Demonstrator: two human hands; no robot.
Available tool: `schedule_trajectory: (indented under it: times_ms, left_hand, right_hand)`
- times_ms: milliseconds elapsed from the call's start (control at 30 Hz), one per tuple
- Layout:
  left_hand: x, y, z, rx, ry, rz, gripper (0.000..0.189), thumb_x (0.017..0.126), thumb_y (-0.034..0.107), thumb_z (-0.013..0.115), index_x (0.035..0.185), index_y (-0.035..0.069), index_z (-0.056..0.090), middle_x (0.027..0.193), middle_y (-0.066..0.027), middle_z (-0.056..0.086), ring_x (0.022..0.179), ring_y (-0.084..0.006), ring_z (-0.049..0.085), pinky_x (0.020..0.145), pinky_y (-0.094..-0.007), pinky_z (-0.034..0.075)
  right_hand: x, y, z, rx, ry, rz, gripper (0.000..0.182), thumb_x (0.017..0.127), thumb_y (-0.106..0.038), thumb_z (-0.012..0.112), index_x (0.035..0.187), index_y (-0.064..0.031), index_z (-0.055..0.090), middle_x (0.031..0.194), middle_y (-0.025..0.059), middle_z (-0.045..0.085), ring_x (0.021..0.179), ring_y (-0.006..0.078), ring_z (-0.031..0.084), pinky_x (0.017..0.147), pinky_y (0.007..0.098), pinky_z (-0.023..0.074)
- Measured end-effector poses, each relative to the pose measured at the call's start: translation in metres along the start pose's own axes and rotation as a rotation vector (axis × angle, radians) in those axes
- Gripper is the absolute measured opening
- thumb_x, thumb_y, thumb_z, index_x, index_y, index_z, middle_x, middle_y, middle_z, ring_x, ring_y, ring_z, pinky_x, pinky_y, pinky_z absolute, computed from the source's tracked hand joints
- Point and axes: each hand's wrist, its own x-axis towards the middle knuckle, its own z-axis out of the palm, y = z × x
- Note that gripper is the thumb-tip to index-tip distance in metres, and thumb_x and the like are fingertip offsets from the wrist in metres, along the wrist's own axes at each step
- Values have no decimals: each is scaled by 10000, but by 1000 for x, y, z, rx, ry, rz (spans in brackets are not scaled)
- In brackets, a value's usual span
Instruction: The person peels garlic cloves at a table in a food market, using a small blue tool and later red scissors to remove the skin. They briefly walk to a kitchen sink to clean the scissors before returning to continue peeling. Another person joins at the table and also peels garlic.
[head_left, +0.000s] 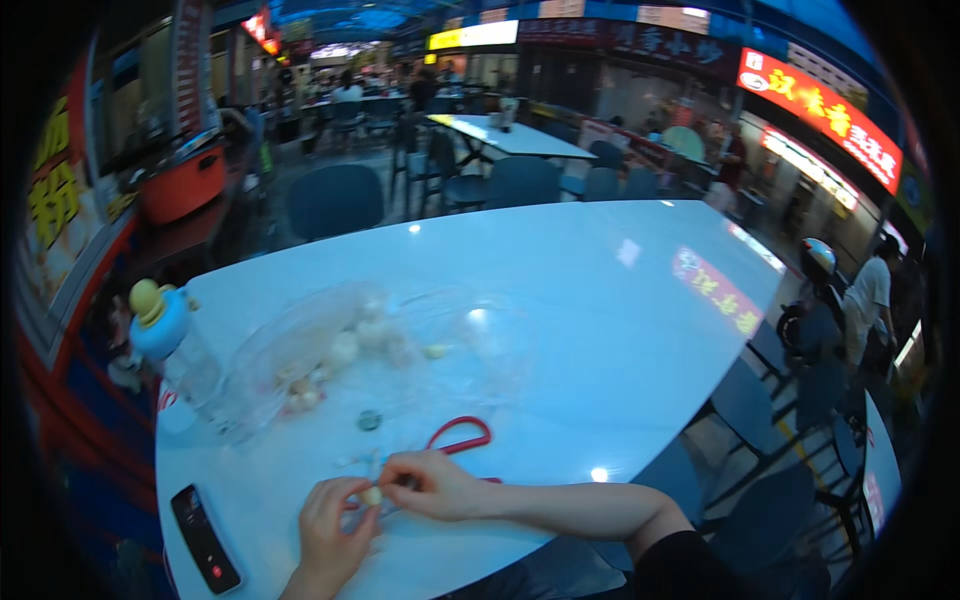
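A pale garlic clove (370, 496) is pinched between the thumb and forefinger of my left hand (327, 521), low over the white table (592, 360). From the right, the bent fingertips of my right hand (435, 484) grip the same clove at its side. Just beyond that hand lie scissors with red handles (461, 433), their blades mostly hidden under my hands. Bits of peel are strewn behind my fingers. Farther back, thin clear plastic bags (274, 341) spread over the table with whitish garlic bulbs (356, 341) and some browner garlic pieces (304, 391).
A smartphone (206, 540) with a lit screen lies at the left edge. Behind it stands a clear bottle (191, 375) with a blue and yellow top. A small round greenish disc (368, 420) sits beyond my hands. Chairs (750, 405) line the table's right side.
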Motion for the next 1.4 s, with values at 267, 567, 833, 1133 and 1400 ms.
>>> schedule_trajectory:
  times_ms: [267,567,833,1133,1400]
  left_hand:
    - [-4,-1,-2,-75,44,-74,308,644,-39,639,929,17,539,877,-106,570,772,-228,569,593,-283,512]
    - [-4,0,-6,-263,-60,-205,571,658,-38,682,1147,25,394,952,-115,548,905,-185,557,767,-314,484]
    - [1,0,-7,-671,-42,-442,494,708,-50,634,1120,24,371,939,-98,541,912,-178,546,797,-304,461]
    - [4,-10,-16,-1065,83,-721,363,795,29,574,1100,32,378,981,-100,527,956,-214,544,817,-330,459]
    - [-2,-16,-12,-846,113,-642,388,755,-17,604,1078,35,396,936,-72,516,871,-159,539,789,-300,462]
  right_hand:
    - [3,-8,3,-85,42,-49,66,768,-54,550,809,-3,545,700,58,548,609,80,492,505,244,390]
    - [-1,-16,8,15,77,95,76,759,-76,574,786,-6,562,657,48,551,586,86,527,508,233,414]
    - [0,-13,6,56,94,114,69,763,-61,558,788,2,548,669,36,538,603,69,502,516,214,405]
    - [1,-11,0,199,187,269,63,796,-58,527,803,4,517,698,6,511,624,50,461,534,195,398]
    - [-2,-13,2,244,206,211,66,847,-67,478,813,-11,481,695,0,476,584,34,425,498,179,363]
